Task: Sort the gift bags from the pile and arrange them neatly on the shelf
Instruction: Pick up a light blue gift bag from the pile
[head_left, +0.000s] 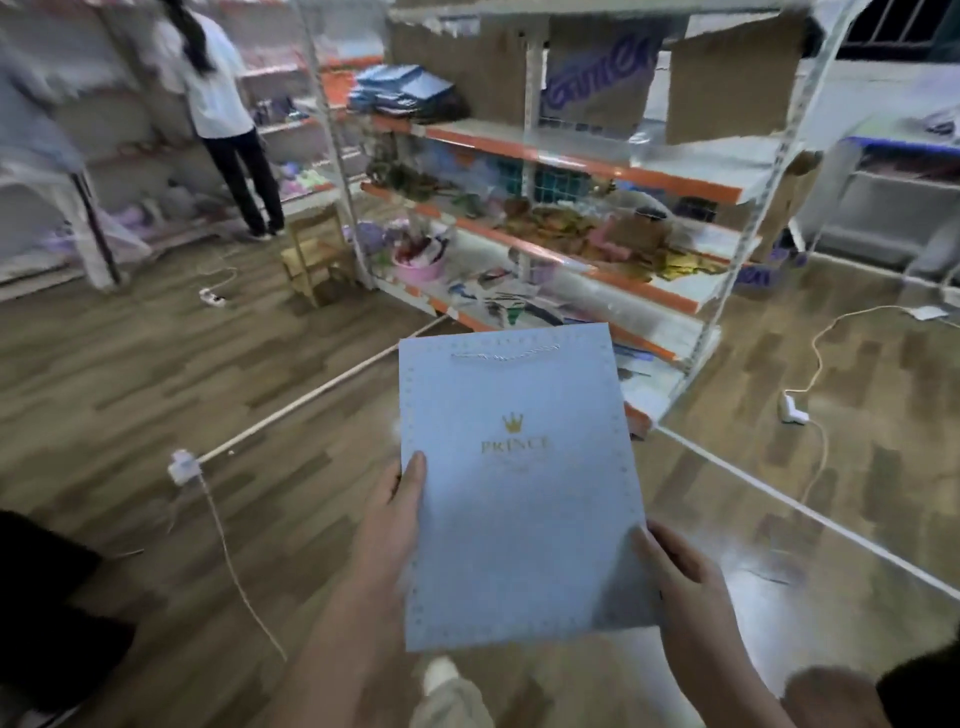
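While the left hand pinches the flat blue gift bag, the right hand grips its opposite edge

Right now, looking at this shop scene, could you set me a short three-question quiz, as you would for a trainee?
1. True or false: the flat pale blue paper gift bag with a gold crown is held by one hand only.
2. Which word is printed under the crown? A) KING B) PRINCE C) QUEEN
3. Fill in: the metal shelf unit ahead has edges trimmed in ____.

Key:
1. False: the left hand grips its left edge and the right hand grips its right edge.
2. B.
3. Orange.
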